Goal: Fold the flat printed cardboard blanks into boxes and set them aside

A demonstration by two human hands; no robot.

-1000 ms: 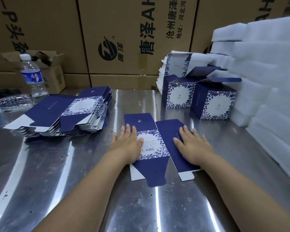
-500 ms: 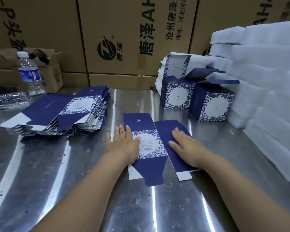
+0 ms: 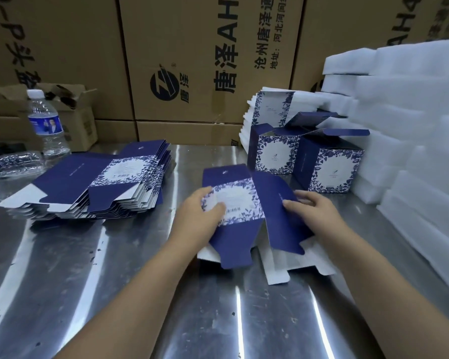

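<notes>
Just above the shiny steel table (image 3: 119, 281), the left hand (image 3: 200, 215) pinches the floral panel of the navy-and-white printed cardboard blank (image 3: 240, 200) and the right hand (image 3: 315, 212) grips its tilted navy side, where uneven pressure could crease it off-score.

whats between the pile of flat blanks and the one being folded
In the head view, just a bare strip of steel table separates the pile from the blank, whose left edge the left hand grips.

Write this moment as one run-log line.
phase: folding | left hand: grips blank | right hand: grips blank | folded boxes: two, lids open | flat stack: untouched
</notes>
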